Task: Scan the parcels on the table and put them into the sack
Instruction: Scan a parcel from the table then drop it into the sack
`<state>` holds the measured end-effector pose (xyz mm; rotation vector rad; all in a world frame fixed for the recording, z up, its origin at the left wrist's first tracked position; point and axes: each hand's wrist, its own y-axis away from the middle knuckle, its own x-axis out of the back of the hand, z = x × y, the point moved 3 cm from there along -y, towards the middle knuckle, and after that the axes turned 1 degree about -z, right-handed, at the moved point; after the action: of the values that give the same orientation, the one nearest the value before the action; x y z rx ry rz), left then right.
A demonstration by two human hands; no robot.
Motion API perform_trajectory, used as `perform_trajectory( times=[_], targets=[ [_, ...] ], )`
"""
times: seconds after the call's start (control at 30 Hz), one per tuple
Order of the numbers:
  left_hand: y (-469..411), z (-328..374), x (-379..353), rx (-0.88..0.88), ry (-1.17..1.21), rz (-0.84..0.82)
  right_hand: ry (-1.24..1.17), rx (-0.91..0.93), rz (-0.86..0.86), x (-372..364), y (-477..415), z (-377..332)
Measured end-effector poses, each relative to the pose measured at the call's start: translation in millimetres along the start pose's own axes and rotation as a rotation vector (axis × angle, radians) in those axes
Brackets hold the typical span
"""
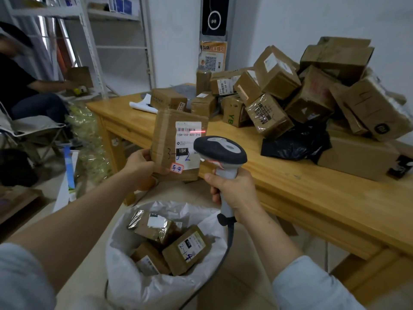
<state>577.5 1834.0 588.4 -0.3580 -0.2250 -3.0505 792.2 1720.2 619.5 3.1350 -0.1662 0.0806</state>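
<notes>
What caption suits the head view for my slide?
The left hand holds a flat brown cardboard parcel while the right hand aims a grey handheld scanner at its label, above a white sack.

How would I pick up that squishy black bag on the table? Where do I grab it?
Grab the black bag by its crumpled near-left edge, coming from the front side of the table. It lies low and soft, so a handful of plastic should hold. The boxes lean over its back, so reaching in from behind or above would probably knock them.

brown parcel (pixel 178 144), white sack (pixel 134 283), grey scanner (pixel 220 151)
</notes>
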Motion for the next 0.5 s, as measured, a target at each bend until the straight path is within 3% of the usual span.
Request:
perform_trajectory(
  times=[0.5],
  targets=[
    [5.4,-5.5,-2.7,0.017,0.010,-0.013,-0.050,0.013,-0.011,-5.7,-3.9,7.0]
  ],
)
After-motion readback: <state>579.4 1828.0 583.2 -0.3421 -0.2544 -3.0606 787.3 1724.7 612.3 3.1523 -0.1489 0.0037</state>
